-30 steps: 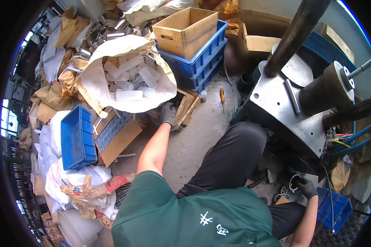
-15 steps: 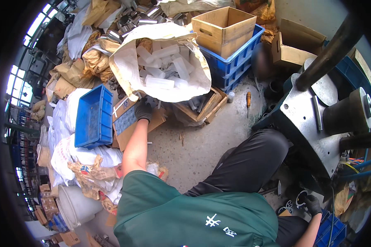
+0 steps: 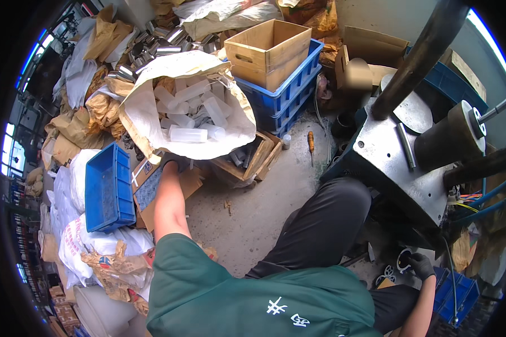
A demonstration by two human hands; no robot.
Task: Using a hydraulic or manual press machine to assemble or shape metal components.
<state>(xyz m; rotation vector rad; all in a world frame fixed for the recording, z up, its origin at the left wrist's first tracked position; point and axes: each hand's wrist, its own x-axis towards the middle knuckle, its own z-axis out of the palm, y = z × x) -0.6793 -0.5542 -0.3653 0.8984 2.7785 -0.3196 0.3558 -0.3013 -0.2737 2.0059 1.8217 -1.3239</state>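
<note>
My left hand (image 3: 173, 162), in a dark glove, reaches over an open cardboard box (image 3: 188, 184) lined with bluish plastic. It is beneath the rim of a large white sack (image 3: 136, 115) full of clear, frosted plastic pieces (image 3: 189, 135). The sack's edge and shadow hide its fingers. Low on the right, my right hand (image 3: 421, 265), also gloved, is closed at the edge of a pale, shiny ring (image 3: 403, 260). More ring-shaped pieces (image 3: 384, 276) lie just beside it.
A blue plastic bin (image 3: 109, 188) stands left of the cardboard box. Stacked blue crates (image 3: 284, 101) carry a wooden box (image 3: 267, 55). An orange-handled screwdriver (image 3: 311, 144) lies on the floor. A heavy metal machine (image 3: 392, 151) with thick bars stands at my right.
The view has shifted, so the surroundings sit further left. My left hand has gone further under the sack's rim, its fingers now hidden. My right hand stays low with the ring.
</note>
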